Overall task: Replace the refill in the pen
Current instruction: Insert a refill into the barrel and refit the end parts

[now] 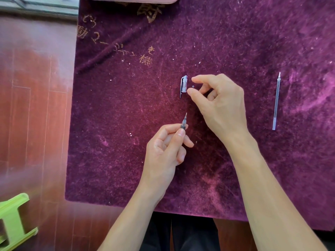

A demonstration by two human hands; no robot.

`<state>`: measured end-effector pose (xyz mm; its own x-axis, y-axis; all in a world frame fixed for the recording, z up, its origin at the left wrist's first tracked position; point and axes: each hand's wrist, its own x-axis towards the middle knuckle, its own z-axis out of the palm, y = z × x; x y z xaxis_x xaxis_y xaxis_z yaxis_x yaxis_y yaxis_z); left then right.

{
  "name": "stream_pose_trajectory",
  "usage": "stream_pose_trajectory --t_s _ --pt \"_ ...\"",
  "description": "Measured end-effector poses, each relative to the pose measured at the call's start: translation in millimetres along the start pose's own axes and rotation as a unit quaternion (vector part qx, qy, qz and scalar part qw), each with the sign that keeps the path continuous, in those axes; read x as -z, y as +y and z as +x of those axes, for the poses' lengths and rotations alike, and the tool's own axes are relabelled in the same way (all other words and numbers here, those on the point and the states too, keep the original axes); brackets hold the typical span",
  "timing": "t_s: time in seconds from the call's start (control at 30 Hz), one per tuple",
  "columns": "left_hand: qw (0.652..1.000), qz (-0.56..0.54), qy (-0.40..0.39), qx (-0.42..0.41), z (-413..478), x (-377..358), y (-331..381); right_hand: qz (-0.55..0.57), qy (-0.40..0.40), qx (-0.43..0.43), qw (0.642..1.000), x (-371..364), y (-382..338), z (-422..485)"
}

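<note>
Left hand (164,147) nearest, pinching pen (183,124), tip pointing far, barrel mostly hidden in the fist.
Right hand (217,102) just beyond, thumb and forefinger parted, gripping nothing, beside clear cap (183,86) lying on purple cloth (126,124). Tiny ring-like speck between fingertips, too small to identify. Refill (276,102) well apart on the right, lying flat.

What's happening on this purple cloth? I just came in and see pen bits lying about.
A person is working on a pen over the purple cloth. The left hand grips the pen, tip pointing away. The right hand is open, thumb and forefinger spread right beside the clear cap lying on the cloth, not gripping it. A loose refill lies apart on the right.
</note>
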<state>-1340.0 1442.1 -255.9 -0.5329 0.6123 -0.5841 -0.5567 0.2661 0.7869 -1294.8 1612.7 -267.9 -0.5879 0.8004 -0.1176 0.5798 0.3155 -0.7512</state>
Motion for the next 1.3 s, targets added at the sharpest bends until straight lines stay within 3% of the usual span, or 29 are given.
stream_pose_trajectory --t_s 0.33,0.5,0.63,1.3 --pt "1.000 -0.005 0.008 0.002 -0.8 3.8 0.9 0.006 0.002 -0.024 1.000 5.1 -2.2 -3.0" --pt "1.000 -0.006 0.006 0.006 -1.1 2.5 1.9 0.216 -0.031 -0.105 0.970 15.7 -3.8 -20.2" --pt "1.000 -0.004 0.006 0.006 -2.9 0.2 2.2 0.280 -0.065 -0.141 0.947 14.8 1.3 -39.8" --pt "1.000 0.013 -0.011 -0.001 -12.2 -10.2 -5.5 0.297 -0.124 -0.139 0.936 26.4 7.8 -61.1"
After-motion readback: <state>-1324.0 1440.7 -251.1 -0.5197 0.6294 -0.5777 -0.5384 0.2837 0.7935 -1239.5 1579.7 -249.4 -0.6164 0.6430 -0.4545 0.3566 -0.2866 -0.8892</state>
